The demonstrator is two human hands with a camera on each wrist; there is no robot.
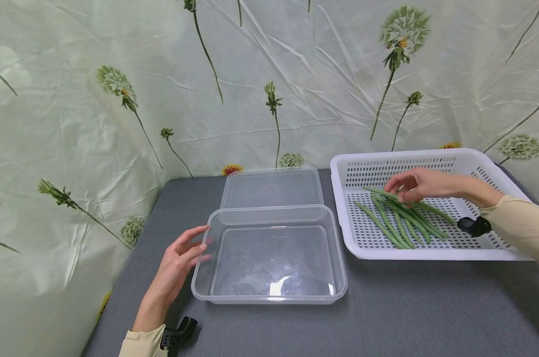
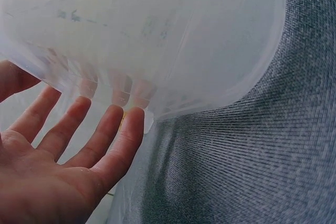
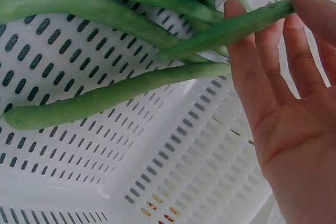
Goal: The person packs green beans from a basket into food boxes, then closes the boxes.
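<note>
A clear plastic container (image 1: 269, 299) stands on the table in the head view, with nothing inside. At its left side is my left hand (image 1: 173, 270), fingers lightly bent and spread, fingertips (image 2: 134, 116) right at the outer wall. In the white perforated basket (image 1: 430, 254) lies a small pile of green beans (image 1: 387, 225). Over that pile, my right hand (image 1: 423, 184) pinches one green bean (image 3: 236, 30) between thumb and fingers. Beneath it in the right wrist view, another bean (image 3: 105, 95) rests on the basket's slotted floor.
Behind the container lies a flat translucent lid (image 1: 271, 188). The basket stands at the right, close beside the container. A grey cloth (image 1: 385, 307) covers the table, and a flower-printed sheet (image 1: 233, 99) hangs behind and to the left.
</note>
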